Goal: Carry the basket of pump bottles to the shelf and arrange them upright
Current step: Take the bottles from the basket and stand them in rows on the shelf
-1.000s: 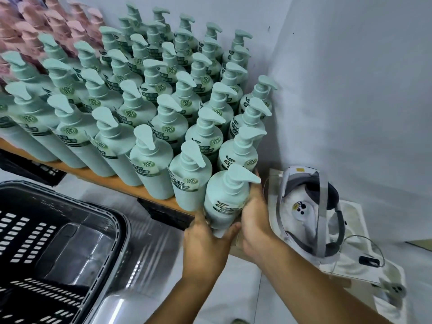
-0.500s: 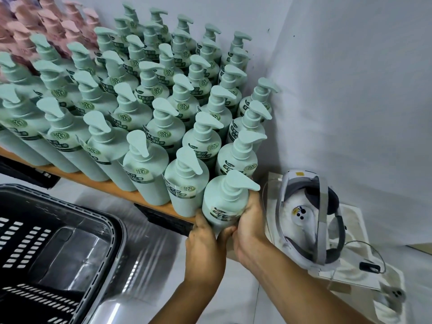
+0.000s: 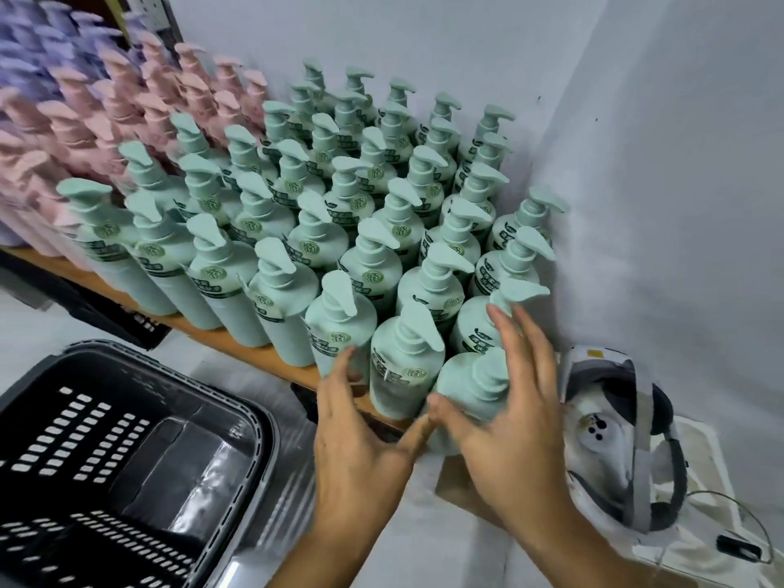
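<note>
Both hands had let go of the corner bottle point(image 3: 462, 388) they were clasping half a second earlier, and the view had swung left and up, bringing more of the shelf into sight. The left hand point(image 3: 360, 443) hovered at the near edge of the shelf point(image 3: 237, 348) with its fingers point(image 3: 339, 375) straight and spread apart. One tip was at or just short of the side of a front-row bottle point(image 3: 335, 328); blur made contact impossible to tell. The right hand point(image 3: 513, 422) was over the corner bottle, its own fingers point(image 3: 522, 345) straight and fanned apart above the pump, the thumb lying against the bottle's near side, nothing clamped. That bottle stood on its base at the near right corner of the shelf, just beside its left neighbour point(image 3: 403, 367) and close to the wall point(image 3: 657, 184).

Behind it the green pump bottles point(image 3: 322, 231) stood upright in tight rows reaching to the far wall, nozzles mostly pointing right. Pink bottles point(image 3: 127, 104) filled the shelf to their left, with purple bottles point(image 3: 29, 48) at the far left, both blurred. The black basket point(image 3: 267, 418) sat near left, below the shelf edge, its slotted floor showing. A black crate point(image 3: 140, 326) sat under the shelf. Near right, by the wall, a white headset point(image 3: 611, 443) lay on a pale tray point(image 3: 700, 460).
</note>
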A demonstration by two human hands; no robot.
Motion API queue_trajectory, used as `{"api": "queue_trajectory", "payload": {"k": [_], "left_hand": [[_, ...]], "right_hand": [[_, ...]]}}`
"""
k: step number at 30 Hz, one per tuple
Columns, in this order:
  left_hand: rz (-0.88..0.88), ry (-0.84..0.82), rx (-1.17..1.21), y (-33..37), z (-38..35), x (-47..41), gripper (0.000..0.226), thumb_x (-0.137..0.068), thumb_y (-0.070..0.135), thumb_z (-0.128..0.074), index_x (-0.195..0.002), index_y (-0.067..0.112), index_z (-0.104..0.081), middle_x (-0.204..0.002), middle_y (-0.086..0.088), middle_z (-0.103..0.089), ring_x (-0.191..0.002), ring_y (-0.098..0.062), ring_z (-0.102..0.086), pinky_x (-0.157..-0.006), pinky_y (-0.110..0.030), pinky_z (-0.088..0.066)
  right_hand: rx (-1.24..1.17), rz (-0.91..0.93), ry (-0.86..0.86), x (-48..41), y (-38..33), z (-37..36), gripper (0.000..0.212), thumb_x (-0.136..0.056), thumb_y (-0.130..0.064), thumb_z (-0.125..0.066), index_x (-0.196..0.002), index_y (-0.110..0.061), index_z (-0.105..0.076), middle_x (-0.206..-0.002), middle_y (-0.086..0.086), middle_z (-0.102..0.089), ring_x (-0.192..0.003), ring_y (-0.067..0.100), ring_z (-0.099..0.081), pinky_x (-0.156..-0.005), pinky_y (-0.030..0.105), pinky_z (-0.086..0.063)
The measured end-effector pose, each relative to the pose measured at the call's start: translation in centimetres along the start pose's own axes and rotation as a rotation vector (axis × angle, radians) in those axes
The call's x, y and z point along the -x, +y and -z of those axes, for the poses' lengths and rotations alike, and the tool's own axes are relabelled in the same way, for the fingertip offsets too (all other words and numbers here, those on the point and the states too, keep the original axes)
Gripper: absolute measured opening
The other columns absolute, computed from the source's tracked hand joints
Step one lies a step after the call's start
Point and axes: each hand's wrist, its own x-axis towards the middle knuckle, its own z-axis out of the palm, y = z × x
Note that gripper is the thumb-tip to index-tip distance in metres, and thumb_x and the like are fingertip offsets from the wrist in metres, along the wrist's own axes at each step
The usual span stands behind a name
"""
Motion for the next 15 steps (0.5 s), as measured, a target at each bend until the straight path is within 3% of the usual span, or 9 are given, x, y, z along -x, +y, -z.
{"api": "queue_trajectory", "payload": {"k": [3, 5, 7, 9, 12, 15], "left_hand": [[-0.11, 0.051, -0.026, 0.2, 2.3, -2.3, 0.083, -0.07, 0.053, -0.081, -0.137, 0.042, -0.034, -0.117, 0.017, -0.048, -0.11, -0.001, -0.053, -0.087, -0.023, -0.049], [-0.257, 0.169, -0.053, 0.3, 4.7, -4.7, 0.062, -0.08, 0.05, -0.074, -0.132, 0.034, -0.045, -0.111, 0.013, -0.049, -0.103, -0.003, -0.054, -0.083, -0.023, -0.05], [-0.383, 0.245, -0.14, 0.2, 7.0, -7.7, 0.053, -0.087, 0.048, -0.067, -0.132, 0.026, -0.05, -0.117, 0.006, -0.048, -0.108, -0.005, -0.05, -0.092, -0.019, -0.046], [-0.44, 0.152, -0.263, 0.1, 9.0, -10.6, 0.063, -0.088, 0.055, -0.062, -0.142, 0.027, -0.044, -0.13, 0.003, -0.043, -0.118, -0.008, -0.045, -0.1, -0.016, -0.039], [-0.554, -0.117, -0.517, -0.2, 10.5, -13.3, 0.077, -0.085, 0.069, -0.055, -0.15, 0.037, -0.029, -0.141, 0.005, -0.041, -0.116, -0.019, -0.045, -0.097, -0.031, -0.045], [-0.62, -0.196, -0.665, -0.1, 11.0, -14.4, 0.072, -0.083, 0.077, -0.047, -0.145, 0.039, -0.041, -0.134, 0.004, -0.051, -0.107, -0.023, -0.05, -0.082, -0.039, -0.054]], "right_hand": [[0.156, -0.027, 0.012, -0.3, 0.4, -0.1, 0.067, -0.067, -0.011, -0.092, -0.127, -0.027, -0.065, -0.154, -0.007, -0.034, -0.142, 0.018, -0.037, -0.112, 0.043, -0.04], [0.221, -0.034, -0.012, -0.5, 0.3, -0.1, 0.059, -0.068, -0.02, -0.091, -0.122, -0.027, -0.066, -0.15, -0.007, -0.037, -0.138, 0.024, -0.041, -0.107, 0.051, -0.044], [0.322, 0.026, 0.016, -0.7, -0.1, -0.2, 0.054, -0.073, -0.038, -0.086, -0.12, -0.02, -0.068, -0.15, 0.003, -0.041, -0.138, 0.037, -0.04, -0.106, 0.062, -0.042], [0.472, 0.184, 0.083, -1.2, -0.8, -0.3, 0.061, -0.08, -0.055, -0.074, -0.121, -0.01, -0.068, -0.148, 0.013, -0.046, -0.141, 0.045, -0.035, -0.111, 0.061, -0.034], [0.592, 0.364, 0.043, -2.7, -2.8, -1.1, 0.07, -0.081, -0.058, -0.064, -0.129, -0.007, -0.063, -0.137, 0.015, -0.056, -0.134, 0.042, -0.044, -0.111, 0.054, -0.035], [0.733, 0.335, -0.108, -4.1, -4.9, -3.0, 0.068, -0.081, -0.055, -0.074, -0.131, -0.009, -0.064, -0.113, 0.009, -0.069, -0.102, 0.035, -0.064, -0.09, 0.045, -0.051]]}}
